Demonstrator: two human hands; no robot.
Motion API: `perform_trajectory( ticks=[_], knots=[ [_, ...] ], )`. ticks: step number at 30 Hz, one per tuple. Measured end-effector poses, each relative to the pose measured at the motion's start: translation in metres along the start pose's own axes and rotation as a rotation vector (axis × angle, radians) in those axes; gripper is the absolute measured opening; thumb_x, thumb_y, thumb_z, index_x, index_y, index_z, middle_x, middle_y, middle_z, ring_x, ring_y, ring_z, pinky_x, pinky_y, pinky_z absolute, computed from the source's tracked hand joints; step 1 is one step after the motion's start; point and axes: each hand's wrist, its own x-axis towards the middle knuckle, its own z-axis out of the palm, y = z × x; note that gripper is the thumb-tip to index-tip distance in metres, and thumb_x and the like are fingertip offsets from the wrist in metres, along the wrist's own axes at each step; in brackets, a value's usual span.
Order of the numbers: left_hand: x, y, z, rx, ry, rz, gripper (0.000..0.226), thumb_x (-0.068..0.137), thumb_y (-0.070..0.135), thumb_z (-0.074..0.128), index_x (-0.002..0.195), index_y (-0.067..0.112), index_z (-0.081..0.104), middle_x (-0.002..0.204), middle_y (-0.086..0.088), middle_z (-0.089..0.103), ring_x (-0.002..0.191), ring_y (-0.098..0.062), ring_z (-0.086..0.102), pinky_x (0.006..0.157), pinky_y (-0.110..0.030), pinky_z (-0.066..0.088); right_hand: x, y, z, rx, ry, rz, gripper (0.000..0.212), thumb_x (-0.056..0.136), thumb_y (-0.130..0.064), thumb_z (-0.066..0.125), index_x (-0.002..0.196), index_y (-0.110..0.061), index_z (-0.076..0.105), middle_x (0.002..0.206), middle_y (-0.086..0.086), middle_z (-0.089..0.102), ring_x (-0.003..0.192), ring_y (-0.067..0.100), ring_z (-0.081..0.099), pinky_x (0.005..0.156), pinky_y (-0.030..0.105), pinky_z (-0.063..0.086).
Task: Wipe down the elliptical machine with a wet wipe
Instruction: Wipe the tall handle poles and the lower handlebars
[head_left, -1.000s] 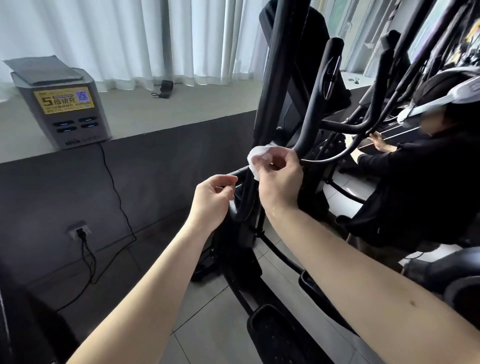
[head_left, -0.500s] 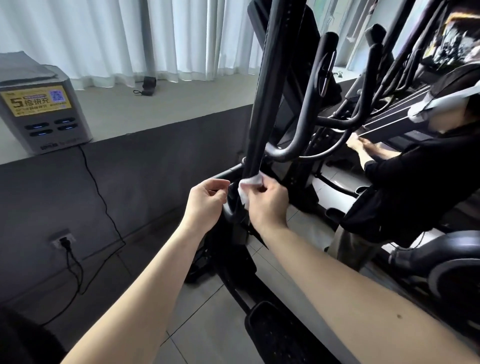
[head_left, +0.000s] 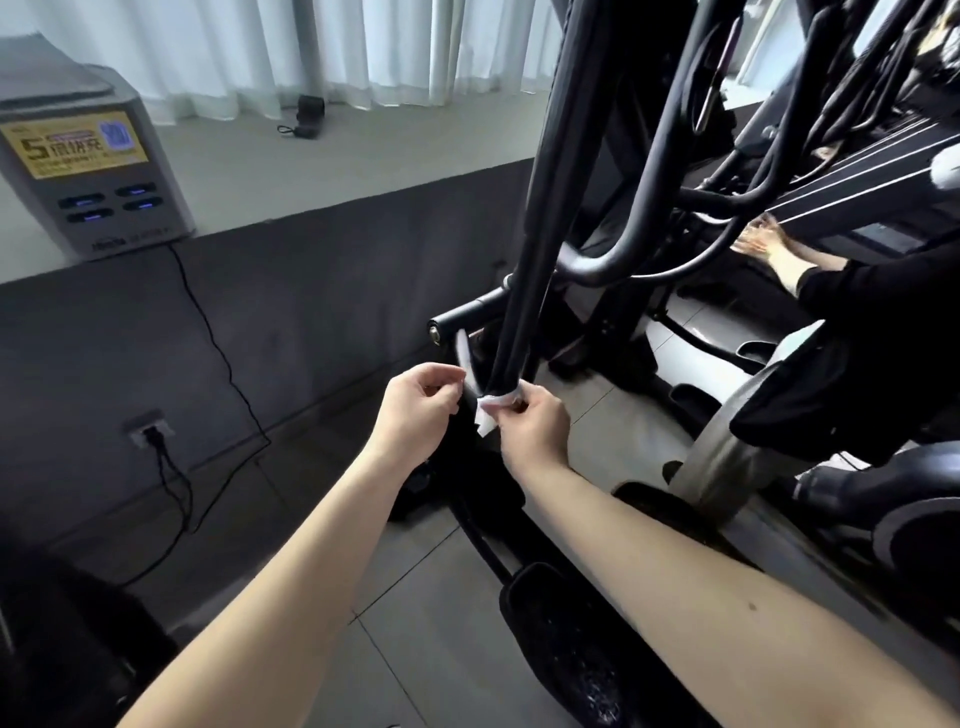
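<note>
Right hand (head_left: 530, 423): fingers pinched on the wet wipe (head_left: 493, 408), which is wrapped around the front of a black upright bar (head_left: 540, 218) of the elliptical machine (head_left: 639, 171). A loose corner of the wipe hangs just below the fingertips.

Left hand (head_left: 415, 410): just left of the right hand, beside the same bar, fingers curled with thumb and forefinger drawn together close to the wipe's left edge. Whether it is pinching the wipe cannot be told.

Wet wipe: white, bunched into a narrow band low on the bar, between the 2 hands, touching the right fingers.

Horizontal tube end (head_left: 457, 319): black, with a round cap, just above the left hand.

Pedal (head_left: 566, 639): black, textured, below both forearms, near the bottom of the view.

Charging station (head_left: 83, 166): grey box with a yellow label and 4 blue-lit slots, well to the left of the left hand, on a ledge (head_left: 322, 150). Its cable (head_left: 218, 338) runs down the dark wall toward a wall socket (head_left: 148, 428).

Curtain (head_left: 218, 52): white, above the ledge.

Second person (head_left: 857, 332): black sleeve, well to the right of the right hand, a hand reaching toward neighbouring equipment.
</note>
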Motion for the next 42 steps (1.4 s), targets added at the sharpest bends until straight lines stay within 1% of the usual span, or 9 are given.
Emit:
perform_trajectory(
  ticks=[9, 16, 20, 22, 26, 31, 35, 39, 42],
  knots=[
    [0.013, -0.018, -0.012, 0.034, 0.016, -0.037, 0.014, 0.095, 0.013, 0.066, 0.103, 0.019, 0.076, 0.092, 0.003, 0.075, 0.067, -0.004, 0.066, 0.069, -0.022, 0.052, 0.031, -0.1, -0.063, 0.026, 0.131, -0.327, 0.008, 0.078, -0.023, 0.083, 0.084, -0.021, 0.079, 0.075, -0.008, 0.075, 0.075, 0.009, 0.071, 0.076, 0.027, 0.057],
    [0.008, -0.04, -0.018, 0.042, -0.064, -0.094, 0.016, 0.096, 0.013, 0.065, 0.1, 0.024, 0.076, 0.093, 0.002, 0.076, 0.07, -0.006, 0.066, 0.072, -0.032, 0.058, 0.01, -0.018, -0.01, 0.026, 0.112, -0.116, 0.012, 0.08, -0.025, 0.084, 0.09, -0.024, 0.077, 0.09, -0.005, 0.073, 0.089, 0.011, 0.069, 0.087, 0.034, 0.055],
    [0.004, -0.055, -0.026, 0.125, -0.138, -0.133, 0.016, 0.095, 0.016, 0.064, 0.1, 0.026, 0.076, 0.088, 0.004, 0.076, 0.072, -0.007, 0.068, 0.077, -0.036, 0.059, 0.003, 0.005, 0.017, 0.059, 0.152, -0.023, 0.025, 0.082, -0.023, 0.084, 0.103, -0.018, 0.073, 0.101, -0.005, 0.07, 0.093, 0.006, 0.065, 0.081, 0.007, 0.046],
    [0.002, -0.058, -0.027, 0.185, -0.191, -0.134, 0.016, 0.094, 0.017, 0.064, 0.101, 0.026, 0.075, 0.089, 0.006, 0.075, 0.073, -0.006, 0.07, 0.077, -0.036, 0.059, 0.004, 0.01, 0.025, 0.033, 0.115, 0.068, 0.02, 0.081, -0.022, 0.085, 0.097, -0.017, 0.074, 0.1, -0.004, 0.07, 0.091, 0.007, 0.065, 0.073, 0.003, 0.043],
    [0.001, -0.059, -0.024, 0.217, -0.271, -0.129, 0.015, 0.095, 0.019, 0.065, 0.107, 0.023, 0.074, 0.089, 0.008, 0.074, 0.071, -0.002, 0.069, 0.076, -0.03, 0.058, 0.0, 0.013, 0.027, 0.087, 0.083, 0.258, 0.011, 0.083, -0.02, 0.083, 0.083, -0.023, 0.072, 0.084, -0.01, 0.072, 0.081, 0.006, 0.068, 0.067, 0.012, 0.045],
    [-0.008, -0.049, -0.007, 0.099, -0.344, -0.162, 0.011, 0.097, 0.026, 0.065, 0.107, 0.024, 0.069, 0.091, 0.004, 0.077, 0.08, -0.008, 0.073, 0.072, -0.028, 0.058, -0.027, 0.018, 0.016, 0.236, 0.105, 0.363, 0.006, 0.088, -0.016, 0.075, 0.085, -0.021, 0.072, 0.089, -0.002, 0.075, 0.086, 0.011, 0.072, 0.083, 0.035, 0.06],
    [-0.018, -0.044, 0.005, 0.038, -0.413, -0.132, 0.014, 0.098, 0.027, 0.065, 0.112, 0.021, 0.066, 0.094, -0.003, 0.077, 0.081, -0.01, 0.071, 0.069, -0.024, 0.055, -0.041, 0.012, 0.002, 0.383, -0.054, 0.374, 0.01, 0.095, -0.018, 0.069, 0.095, -0.016, 0.079, 0.092, 0.004, 0.079, 0.09, 0.019, 0.076, 0.087, 0.033, 0.061],
    [-0.019, -0.035, 0.006, 0.053, -0.3, -0.076, 0.004, 0.096, 0.019, 0.067, 0.099, 0.02, 0.069, 0.087, -0.003, 0.077, 0.075, -0.011, 0.07, 0.07, -0.028, 0.053, -0.044, 0.009, -0.014, 0.355, -0.099, 0.266, 0.011, 0.096, -0.024, 0.071, 0.093, -0.019, 0.081, 0.092, -0.005, 0.079, 0.091, 0.004, 0.073, 0.085, 0.018, 0.057],
    [-0.018, -0.022, 0.005, 0.095, -0.242, -0.034, 0.004, 0.092, 0.018, 0.072, 0.096, 0.018, 0.07, 0.082, 0.001, 0.074, 0.071, -0.008, 0.068, 0.069, -0.026, 0.051, -0.04, 0.008, -0.024, 0.342, -0.115, 0.222, 0.007, 0.093, -0.022, 0.074, 0.091, -0.022, 0.081, 0.089, -0.006, 0.079, 0.087, 0.004, 0.072, 0.083, 0.021, 0.057]
  ],
)
